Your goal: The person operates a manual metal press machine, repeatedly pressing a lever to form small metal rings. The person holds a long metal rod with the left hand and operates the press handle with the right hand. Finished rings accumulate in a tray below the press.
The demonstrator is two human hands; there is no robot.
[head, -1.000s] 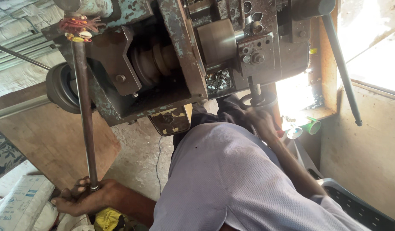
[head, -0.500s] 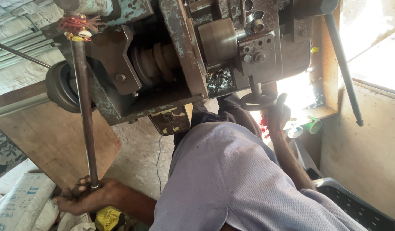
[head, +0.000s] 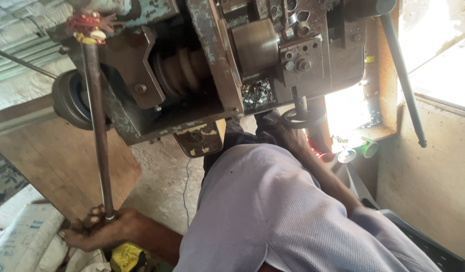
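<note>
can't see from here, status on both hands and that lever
Left hand gripping the lever at its lower end. Right hand by the small handwheel under the machine; grip unclear. Nothing blocking the lever.

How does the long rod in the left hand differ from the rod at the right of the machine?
The long rod is rust-brown and gripped at its lower end by the left hand; the right rod is dark grey and nobody holds it. The long rod has red and yellow thread wound at its top; the right rod is bare. Both run down from the machine.
</note>
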